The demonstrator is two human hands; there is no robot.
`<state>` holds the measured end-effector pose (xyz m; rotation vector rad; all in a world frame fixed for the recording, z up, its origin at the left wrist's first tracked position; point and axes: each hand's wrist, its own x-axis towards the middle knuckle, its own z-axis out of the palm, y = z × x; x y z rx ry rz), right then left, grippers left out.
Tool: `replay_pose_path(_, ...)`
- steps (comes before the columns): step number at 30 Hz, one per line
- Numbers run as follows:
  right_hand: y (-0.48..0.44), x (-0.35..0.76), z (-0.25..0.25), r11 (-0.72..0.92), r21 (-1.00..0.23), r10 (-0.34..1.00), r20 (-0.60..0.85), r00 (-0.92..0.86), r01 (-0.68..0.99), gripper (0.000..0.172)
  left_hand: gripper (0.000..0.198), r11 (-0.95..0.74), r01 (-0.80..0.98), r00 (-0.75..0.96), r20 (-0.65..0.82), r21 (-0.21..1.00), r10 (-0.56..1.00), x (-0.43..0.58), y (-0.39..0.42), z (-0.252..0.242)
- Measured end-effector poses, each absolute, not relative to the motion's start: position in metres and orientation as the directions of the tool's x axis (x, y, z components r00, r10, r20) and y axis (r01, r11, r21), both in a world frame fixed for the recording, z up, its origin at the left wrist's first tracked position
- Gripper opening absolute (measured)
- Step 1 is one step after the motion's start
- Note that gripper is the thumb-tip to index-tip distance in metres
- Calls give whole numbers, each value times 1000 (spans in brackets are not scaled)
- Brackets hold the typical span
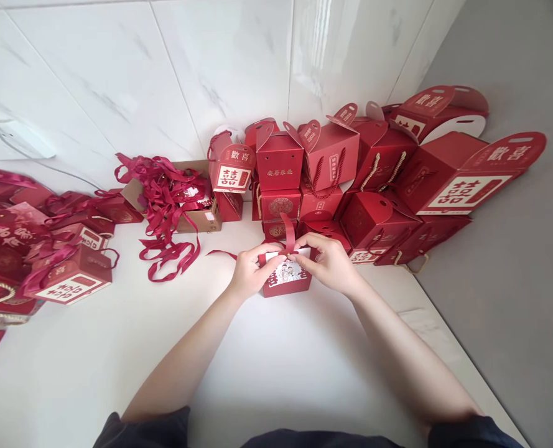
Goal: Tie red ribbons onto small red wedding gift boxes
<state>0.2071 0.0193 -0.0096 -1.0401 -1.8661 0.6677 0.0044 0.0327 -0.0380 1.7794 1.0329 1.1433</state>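
Observation:
A small red gift box (286, 279) with a white picture panel stands on the white table (267, 367) in front of me. A dark red ribbon (289, 235) crosses its top and loops upward, with one end trailing off to the left. My left hand (249, 270) pinches the ribbon at the box's left top edge. My right hand (328, 261) pinches it at the right top edge. Both hands have their fingers closed on the ribbon.
A stack of red gift boxes (332, 180) with rope handles fills the back right against the tiled wall. A heap of loose red ribbons (168, 199) lies over a cardboard box at the back. More red boxes (71, 280) sit at the left. The table edge runs down the right.

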Motion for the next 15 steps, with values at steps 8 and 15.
replay_pose_path(8,13,203,-9,443,-824,891,359,-279,354,6,17,-387,218,348,299,896,888,2,31,-25)
replay_pose_path(15,6,214,5,456,-826,862,317,-396,332,10,19,-245,124,396,178,962,901,-2,32,-27)
